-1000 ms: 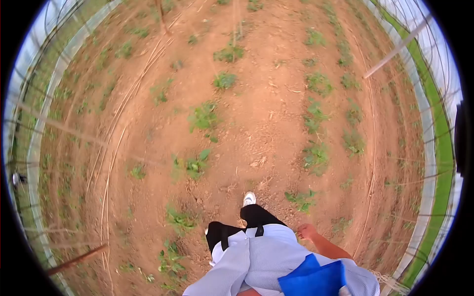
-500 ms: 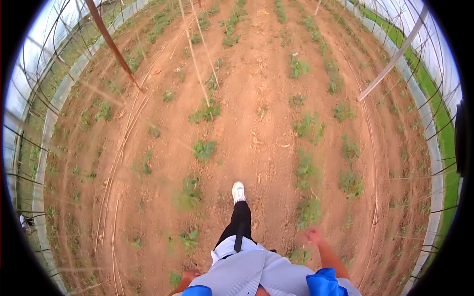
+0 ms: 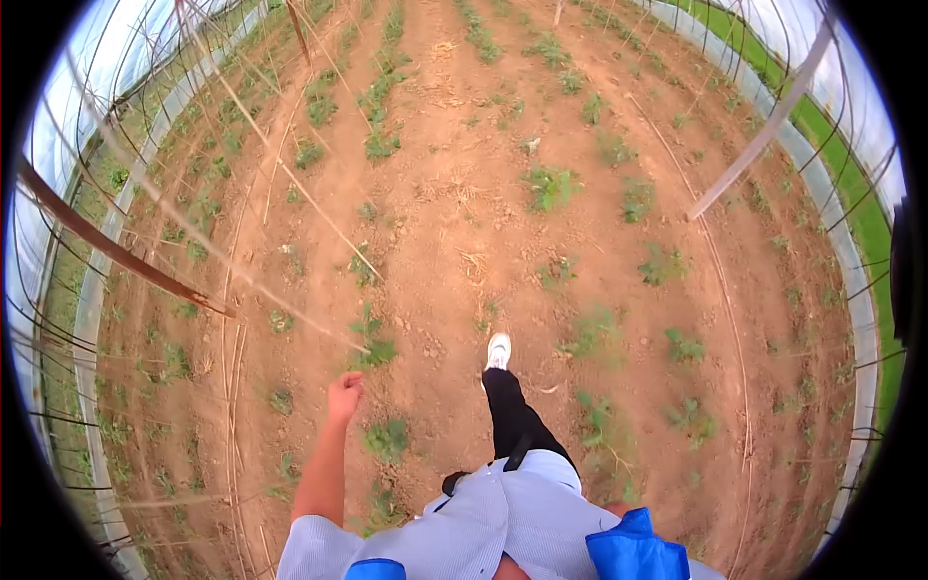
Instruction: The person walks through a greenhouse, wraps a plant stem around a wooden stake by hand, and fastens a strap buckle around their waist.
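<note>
My left hand (image 3: 345, 394) swings forward over the soil, fingers curled in loosely with nothing visible in them. Close to it is a small green plant (image 3: 379, 352), apart from the hand, and a thin pole (image 3: 253, 282) slants down to the same plant. Of my right hand (image 3: 616, 507), only a patch of skin shows at my side above the blue cloth (image 3: 638, 551); its fingers are hidden. One white shoe (image 3: 498, 350) is stretched out ahead on the bare path.
Rows of low plants (image 3: 551, 188) run along both sides of the dirt path (image 3: 454, 232). A rusty post (image 3: 126, 253) leans at the left and a pale post (image 3: 764, 135) at the right. Thin hoses or canes (image 3: 720, 266) lie along the rows. Clear plastic walls curve around both sides.
I have stepped forward, and the other foot is now in front. My left hand has swung up and forward; my right hand has drawn back. Posts and plants have shifted in view.
</note>
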`<state>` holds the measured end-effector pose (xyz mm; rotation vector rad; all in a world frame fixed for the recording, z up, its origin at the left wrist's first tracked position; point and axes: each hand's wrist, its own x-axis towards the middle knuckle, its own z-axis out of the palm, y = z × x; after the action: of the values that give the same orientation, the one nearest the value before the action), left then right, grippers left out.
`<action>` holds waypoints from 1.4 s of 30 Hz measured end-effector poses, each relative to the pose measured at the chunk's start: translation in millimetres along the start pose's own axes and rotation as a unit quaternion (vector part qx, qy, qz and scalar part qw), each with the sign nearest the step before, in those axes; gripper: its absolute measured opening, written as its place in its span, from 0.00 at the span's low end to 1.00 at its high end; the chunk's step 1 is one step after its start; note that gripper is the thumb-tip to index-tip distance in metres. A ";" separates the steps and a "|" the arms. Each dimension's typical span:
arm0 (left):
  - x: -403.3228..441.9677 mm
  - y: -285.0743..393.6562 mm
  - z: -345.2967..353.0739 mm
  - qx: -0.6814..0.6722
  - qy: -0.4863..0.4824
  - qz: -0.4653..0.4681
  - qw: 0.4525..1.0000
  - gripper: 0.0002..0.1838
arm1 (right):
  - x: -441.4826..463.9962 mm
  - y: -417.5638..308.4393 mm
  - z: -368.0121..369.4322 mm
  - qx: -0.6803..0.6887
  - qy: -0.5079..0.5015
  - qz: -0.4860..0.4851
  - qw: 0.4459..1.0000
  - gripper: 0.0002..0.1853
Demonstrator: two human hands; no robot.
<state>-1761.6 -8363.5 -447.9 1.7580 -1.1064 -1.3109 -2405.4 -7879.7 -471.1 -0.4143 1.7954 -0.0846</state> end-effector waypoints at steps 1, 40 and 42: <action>46.4 32.0 13.7 0.015 0.006 0.018 1.000 0.14 | 27.2 -45.0 -12.2 -0.067 -0.019 -0.032 0.997 0.06; 1397.8 895.3 399.8 0.127 -0.237 -0.352 0.897 0.04 | 471.6 -1816.8 -606.5 0.058 -0.266 0.074 0.959 0.25; 1443.3 941.2 415.6 0.134 -0.266 -0.371 0.880 0.04 | 489.6 -1895.9 -638.5 0.053 -0.285 0.079 0.954 0.25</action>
<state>-2187.8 -10077.4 -298.4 2.2139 -0.9354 -2.3052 -2670.2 -9908.5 -235.1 -0.1881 1.2401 0.0488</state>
